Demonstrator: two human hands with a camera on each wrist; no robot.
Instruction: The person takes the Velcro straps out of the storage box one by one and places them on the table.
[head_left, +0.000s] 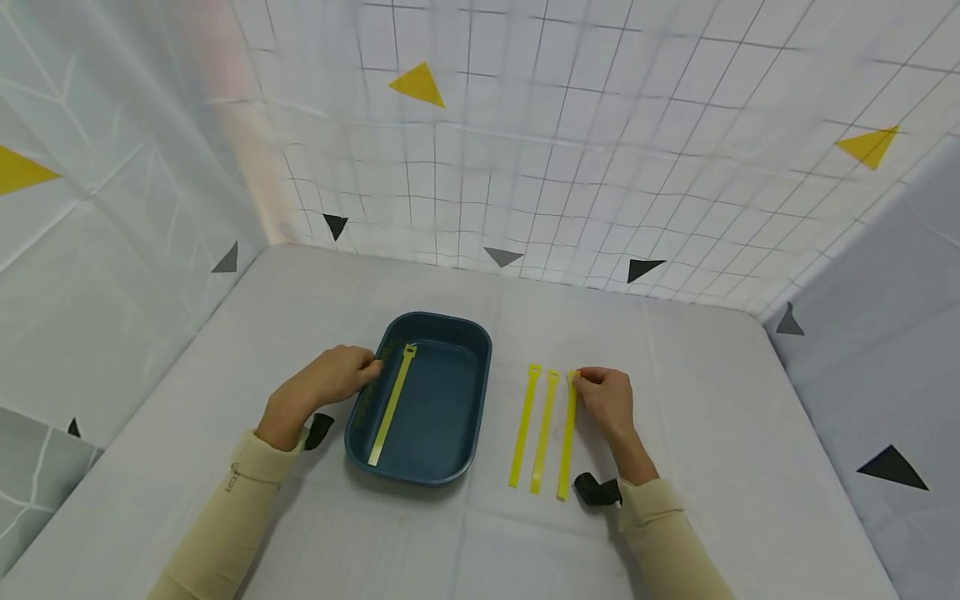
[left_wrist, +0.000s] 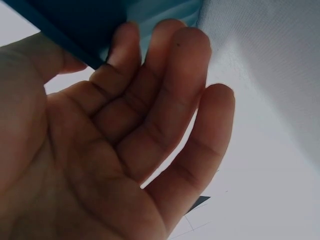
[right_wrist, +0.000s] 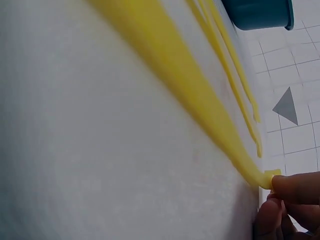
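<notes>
A dark blue plastic tray [head_left: 442, 408] stands on the white-covered table, with one yellow cable tie [head_left: 392, 408] lying lengthwise inside near its left wall. My left hand [head_left: 337, 375] grips the tray's left rim, its thumb over the edge; in the left wrist view the curled fingers [left_wrist: 185, 65] lie along the outer wall. To the tray's right, my right hand [head_left: 609, 400] pinches the slotted far end of another yellow cable tie [head_left: 567, 450] between thumb and fingertips. That strip stretches toward me along the table, as the right wrist view also shows.
Two more yellow cable ties [head_left: 524, 425] lie side by side between the tray and the right hand. White sheeting [head_left: 540, 183] with grid lines and triangles encloses the table at the back and sides. Black wrist-worn pieces [head_left: 592, 490] sit under both forearms.
</notes>
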